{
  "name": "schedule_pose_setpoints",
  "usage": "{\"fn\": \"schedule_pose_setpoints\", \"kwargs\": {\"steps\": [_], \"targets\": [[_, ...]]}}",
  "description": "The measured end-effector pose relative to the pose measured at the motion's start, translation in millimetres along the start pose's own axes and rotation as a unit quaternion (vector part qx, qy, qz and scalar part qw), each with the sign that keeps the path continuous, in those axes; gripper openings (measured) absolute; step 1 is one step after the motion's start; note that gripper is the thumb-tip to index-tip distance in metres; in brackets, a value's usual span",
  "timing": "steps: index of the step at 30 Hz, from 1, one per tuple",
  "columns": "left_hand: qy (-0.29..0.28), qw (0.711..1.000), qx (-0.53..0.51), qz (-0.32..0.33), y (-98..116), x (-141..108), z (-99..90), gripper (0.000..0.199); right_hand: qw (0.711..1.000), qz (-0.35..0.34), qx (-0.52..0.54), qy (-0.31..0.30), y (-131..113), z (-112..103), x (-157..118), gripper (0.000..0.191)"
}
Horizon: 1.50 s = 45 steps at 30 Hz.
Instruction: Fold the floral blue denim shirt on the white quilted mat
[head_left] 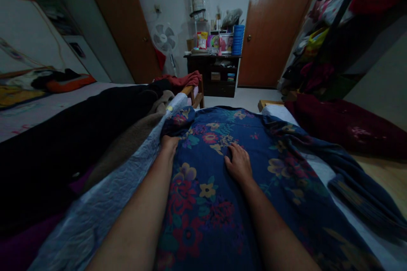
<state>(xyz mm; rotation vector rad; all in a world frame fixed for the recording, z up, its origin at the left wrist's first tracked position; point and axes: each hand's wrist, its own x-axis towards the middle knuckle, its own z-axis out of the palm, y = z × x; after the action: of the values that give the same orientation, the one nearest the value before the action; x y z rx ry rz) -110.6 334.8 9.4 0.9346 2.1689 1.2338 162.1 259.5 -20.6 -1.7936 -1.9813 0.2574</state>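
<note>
looking forward and down in the head view, i have both forearms stretched out over a dark blue floral garment [206, 190]. it lies spread flat in front of me on a pale sheet [108, 194], its neckline end [219, 109] pointing away from me. my left hand [170, 142] is at its left edge, against a bunched sleeve [182, 120]; the fingertips are hidden by cloth, so i cannot tell whether they pinch it. my right hand [239, 161] rests palm down near the middle of the upper part, fingers a little apart and gripping nothing. on the right, a long sleeve [318, 144] trails off and doubles back to a striped cuff [352, 194].

the fabric looks soft, light and limp, with shallow wrinkles; i judge it bends easily, is in no danger of breaking, and may slide a little on the sheet. it would sag if lifted from one point, so the side edges or shoulder corners seem the best holds, taken with both hands. the loose sleeve is best held near its cuff, as it could drag or twist.
</note>
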Motion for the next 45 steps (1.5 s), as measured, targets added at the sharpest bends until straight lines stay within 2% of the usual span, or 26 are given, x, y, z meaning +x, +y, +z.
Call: {"fn": "schedule_pose_setpoints", "kwargs": {"steps": [4,8,12,15,18,20,22,25,27,29,31,34,38,41,45], "targets": [[0.045,0.991,0.112,0.066,-3.9,-5.3,-5.2,0.034,1.000,-0.003,0.006,-0.001,1.0,-0.8,-0.1,0.046],[0.087,0.943,0.285,0.147,-9.8,-8.9,-6.5,0.034,1.000,-0.007,0.013,-0.003,3.0,-1.8,0.4,0.045],[0.084,0.915,0.361,0.159,-11.9,-6.9,-1.8,0.032,1.000,-0.006,0.024,-0.012,5.4,-3.8,1.1,0.045],[0.078,0.909,0.375,0.164,-10.8,-5.8,0.7,0.033,0.998,-0.010,0.042,-0.040,8.8,-8.1,3.9,0.047],[0.068,0.907,0.382,0.162,-5.6,-9.1,0.4,0.033,0.996,-0.017,0.066,-0.063,16.8,-22.1,10.4,0.043],[0.061,0.907,0.387,0.157,0.2,-14.9,-0.6,0.030,0.998,0.012,0.057,-0.026,26.2,-41.1,14.9,0.038],[0.073,0.906,0.382,0.166,6.6,-22.6,-1.0,0.028,0.995,0.081,0.012,0.062,39.1,-67.7,17.0,0.035],[0.101,0.902,0.364,0.207,13.4,-31.4,0.3,0.026,0.967,0.188,-0.054,0.164,63.0,-112.1,13.5,0.037],[0.072,0.900,0.373,0.214,14.4,-32.9,2.2,0.023,0.944,0.255,-0.083,0.192,78.8,-135.2,8.2,0.039],[0.018,0.894,0.397,0.208,12.7,-32.0,4.4,0.022,0.938,0.283,-0.086,0.178,91.4,-147.2,3.4,0.038],[0.003,0.880,0.421,0.219,9.4,-30.5,5.9,0.024,0.942,0.285,-0.075,0.161,99.5,-148.2,1.0,0.039],[0.029,0.867,0.436,0.240,4.6,-28.2,6.4,0.030,0.946,0.279,-0.065,0.154,103.8,-138.5,1.5,0.039],[-0.004,0.889,0.404,0.213,-0.7,-22.7,3.9,0.038,0.934,0.308,-0.077,0.164,106.6,-129.9,5.2,0.040],[0.019,0.907,0.373,0.194,-5.0,-16.9,-0.4,0.038,0.922,0.341,-0.090,0.159,111.9,-133.8,9.8,0.037],[0.026,0.918,0.364,0.156,-5.7,-9.5,-7.0,0.033,0.925,0.350,-0.121,0.091,114.8,-144.2,17.1,0.039]]}}
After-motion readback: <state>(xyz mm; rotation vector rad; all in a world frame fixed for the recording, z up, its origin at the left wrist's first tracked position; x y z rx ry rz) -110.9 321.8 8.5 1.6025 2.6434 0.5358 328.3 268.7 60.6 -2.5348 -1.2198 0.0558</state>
